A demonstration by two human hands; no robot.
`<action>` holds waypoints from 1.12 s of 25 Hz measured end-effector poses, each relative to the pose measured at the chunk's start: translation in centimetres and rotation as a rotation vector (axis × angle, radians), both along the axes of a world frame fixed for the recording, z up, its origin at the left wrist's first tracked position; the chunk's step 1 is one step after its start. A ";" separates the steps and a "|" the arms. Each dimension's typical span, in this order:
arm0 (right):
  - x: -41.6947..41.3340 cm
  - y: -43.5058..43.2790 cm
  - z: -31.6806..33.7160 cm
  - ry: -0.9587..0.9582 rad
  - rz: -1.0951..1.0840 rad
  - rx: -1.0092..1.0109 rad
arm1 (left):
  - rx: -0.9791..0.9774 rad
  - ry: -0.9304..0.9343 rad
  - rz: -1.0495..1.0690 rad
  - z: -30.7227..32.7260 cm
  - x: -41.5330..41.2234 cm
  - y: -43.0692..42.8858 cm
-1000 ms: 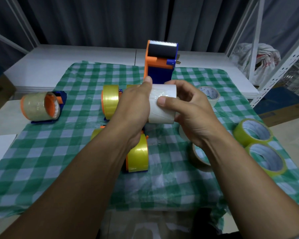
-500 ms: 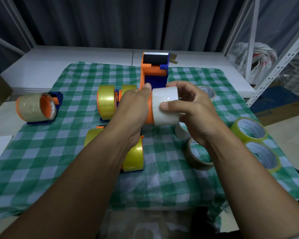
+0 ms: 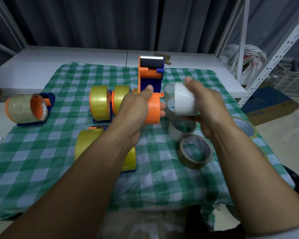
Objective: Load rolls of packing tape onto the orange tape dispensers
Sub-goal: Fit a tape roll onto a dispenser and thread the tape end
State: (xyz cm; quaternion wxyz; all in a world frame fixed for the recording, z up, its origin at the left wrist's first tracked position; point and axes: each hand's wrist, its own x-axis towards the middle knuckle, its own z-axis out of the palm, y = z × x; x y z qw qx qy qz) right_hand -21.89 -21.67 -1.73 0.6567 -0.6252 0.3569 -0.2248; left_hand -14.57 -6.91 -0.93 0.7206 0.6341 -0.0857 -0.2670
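White tape roll (image 3: 185,102) sat pinched in right hand (image 3: 212,109), frame centre; left hand (image 3: 133,107) gripped orange dispenser hub (image 3: 154,109). Bore needed squaring to hub before pushing.

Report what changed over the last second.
The right hand drew the white tape roll rightward off the orange hub, now bare. The left hand still grips the dispenser; the loaded dispensers and loose rolls on the checked cloth have not moved.

I'm counting four mounted yellow rolls (image 3: 100,102), one clear-loaded dispenser (image 3: 37,107), one empty dispenser (image 3: 151,80), one brown roll (image 3: 192,163).
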 end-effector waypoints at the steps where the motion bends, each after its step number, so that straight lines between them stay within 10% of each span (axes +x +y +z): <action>1: -0.1 -0.8 0.2 0.011 -0.026 -0.016 | 0.000 0.015 -0.015 -0.1 -0.1 -0.2; 14: 1.8 -8.7 -4.0 0.694 -0.089 -0.638 | 0.013 0.043 -0.090 -0.3 -0.5 -2.1; 28: 1.9 -9.2 -6.9 0.720 -0.019 -0.735 | 0.048 0.059 -0.131 -1.2 -0.7 -3.0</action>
